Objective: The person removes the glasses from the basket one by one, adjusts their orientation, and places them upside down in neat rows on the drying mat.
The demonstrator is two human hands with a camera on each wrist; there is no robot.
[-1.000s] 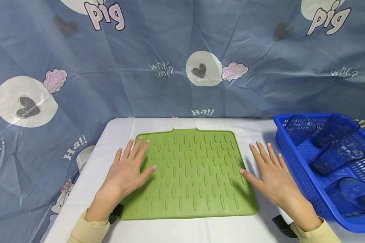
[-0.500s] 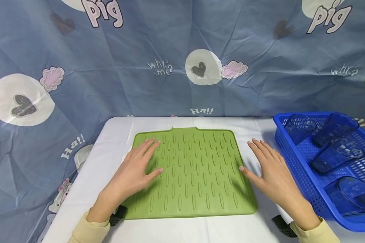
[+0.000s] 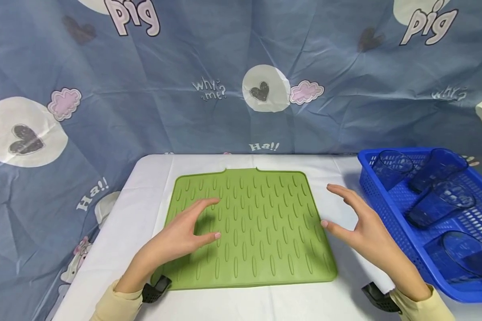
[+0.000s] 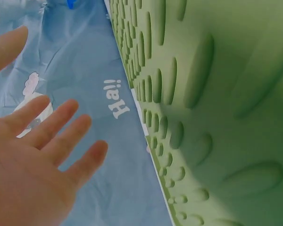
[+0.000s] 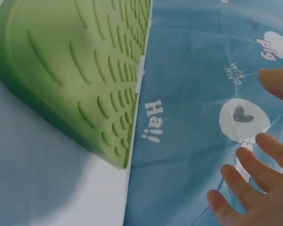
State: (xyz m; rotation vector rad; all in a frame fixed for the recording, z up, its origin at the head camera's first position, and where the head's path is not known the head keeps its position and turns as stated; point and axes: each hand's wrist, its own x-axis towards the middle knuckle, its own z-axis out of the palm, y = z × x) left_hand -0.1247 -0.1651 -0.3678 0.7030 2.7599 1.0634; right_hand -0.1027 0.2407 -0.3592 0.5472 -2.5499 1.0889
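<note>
A green ridged mat [image 3: 257, 223] lies flat on the white-covered table. Above its left part hovers my left hand [image 3: 176, 234], thumb apart from the fingers and nothing held. In the left wrist view the palm of the left hand [image 4: 33, 165] faces the camera, the fingers spread and slightly bent. My right hand [image 3: 365, 232] is raised beside the mat's right edge, between it and the blue basket [image 3: 389, 223], with thumb and fingers apart. The right wrist view shows the right hand [image 5: 259, 193] with bare, relaxed fingers.
Several clear drinking glasses stand or lean in the basket at the right, among them a front glass [image 3: 462, 258] and a tilted glass [image 3: 442, 203]. A blue printed cloth [image 3: 209, 120] hangs behind the table. White tablecloth [image 3: 261, 305] shows around the mat.
Both hands have turned from palms down to thumb-side up. The left hand has shifted right over the mat; the right hand has stayed near the mat's right edge.
</note>
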